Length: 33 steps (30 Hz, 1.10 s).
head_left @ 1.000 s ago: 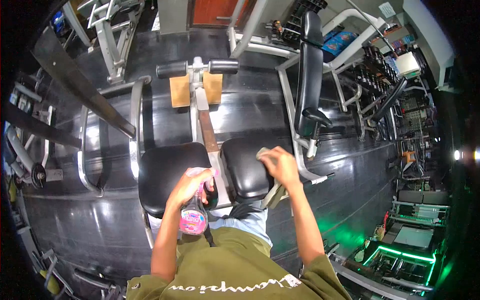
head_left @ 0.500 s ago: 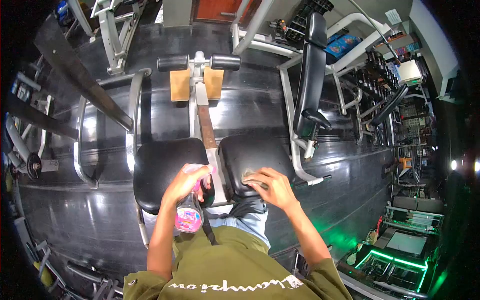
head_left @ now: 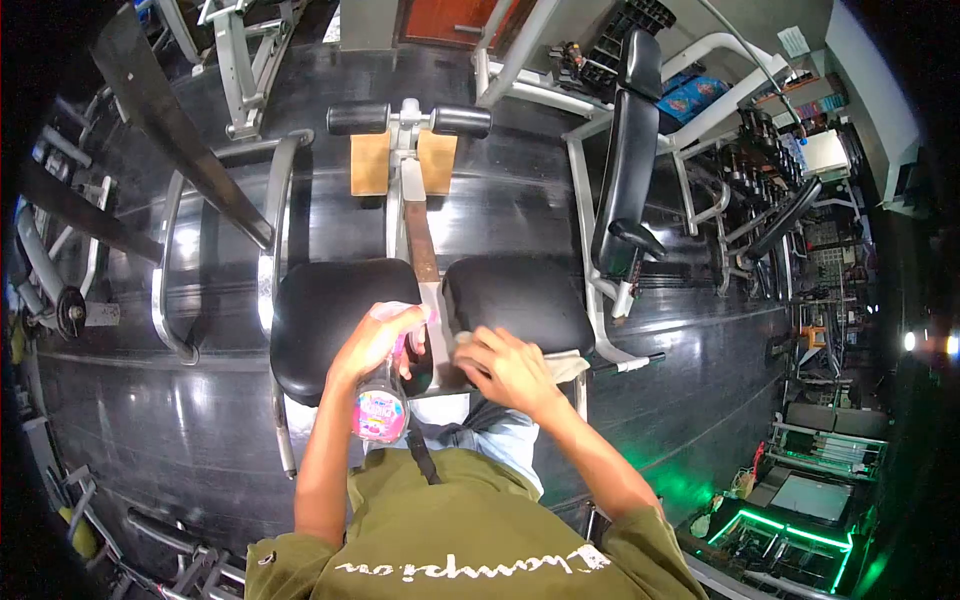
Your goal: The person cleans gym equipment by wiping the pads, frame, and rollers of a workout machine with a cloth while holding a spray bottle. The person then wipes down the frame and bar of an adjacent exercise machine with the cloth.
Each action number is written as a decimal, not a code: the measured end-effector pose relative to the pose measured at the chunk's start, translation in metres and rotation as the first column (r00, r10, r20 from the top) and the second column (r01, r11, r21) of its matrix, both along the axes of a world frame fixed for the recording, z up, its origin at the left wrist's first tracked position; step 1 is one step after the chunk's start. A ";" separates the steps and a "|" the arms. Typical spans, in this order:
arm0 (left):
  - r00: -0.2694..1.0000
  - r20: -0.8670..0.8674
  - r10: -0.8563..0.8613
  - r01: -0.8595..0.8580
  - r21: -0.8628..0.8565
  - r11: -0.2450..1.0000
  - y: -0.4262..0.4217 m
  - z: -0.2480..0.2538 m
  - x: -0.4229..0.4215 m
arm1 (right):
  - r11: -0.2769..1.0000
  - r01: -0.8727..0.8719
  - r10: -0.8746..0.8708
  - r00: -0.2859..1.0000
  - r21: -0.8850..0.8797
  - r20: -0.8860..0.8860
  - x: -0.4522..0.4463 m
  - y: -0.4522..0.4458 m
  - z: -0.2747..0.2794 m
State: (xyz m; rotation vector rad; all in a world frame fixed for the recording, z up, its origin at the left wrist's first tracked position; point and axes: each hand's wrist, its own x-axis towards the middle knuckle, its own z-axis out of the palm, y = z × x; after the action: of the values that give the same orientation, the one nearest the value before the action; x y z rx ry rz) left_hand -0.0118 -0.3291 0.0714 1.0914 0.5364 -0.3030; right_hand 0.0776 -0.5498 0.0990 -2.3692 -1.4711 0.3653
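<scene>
My left hand (head_left: 378,340) is wrapped round the neck of a clear spray bottle (head_left: 380,412) with a pink label and pink nozzle, over the near edge of the left black pad (head_left: 325,310). Bent over the inner near part of the right black pad (head_left: 530,300), my right hand (head_left: 505,372) grips a pale cloth (head_left: 568,368). Part of the cloth shows at the fingertips and a flap sticks out beyond the hand. A metal bar with a brown strip (head_left: 420,245) runs between the pads.
Two black rollers (head_left: 460,121) and wooden blocks (head_left: 369,165) stand at the bench's far end. A black upright bench (head_left: 630,150) is on the right, with a dumbbell rack (head_left: 750,160) beyond. Metal frames (head_left: 270,260) stand to the left. Green-lit equipment (head_left: 790,515) is at lower right.
My right hand has moved left across the right pad with the cloth, toward the centre bar. My left hand still holds the bottle. The view has shifted slightly.
</scene>
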 end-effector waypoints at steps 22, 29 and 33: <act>0.999 0.021 0.048 -0.051 0.126 0.991 -0.007 -0.001 -0.003 | 1.000 0.008 -0.008 1.000 0.027 0.005 -0.005 -0.012 0.006; 0.996 0.069 0.060 -0.068 0.120 0.991 -0.011 0.011 -0.003 | 0.987 0.123 -0.122 0.992 0.099 -0.017 -0.003 -0.076 -0.003; 0.998 0.067 0.021 -0.035 0.217 0.976 -0.015 0.011 -0.006 | 0.925 0.357 -0.341 0.932 0.134 -0.124 -0.011 -0.098 -0.010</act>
State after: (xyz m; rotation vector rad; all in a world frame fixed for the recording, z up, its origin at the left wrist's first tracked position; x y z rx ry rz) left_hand -0.0178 -0.3444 0.0824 1.3005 0.5359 -0.1862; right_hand 0.0665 -0.6473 0.0893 -2.3875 -0.9672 0.2618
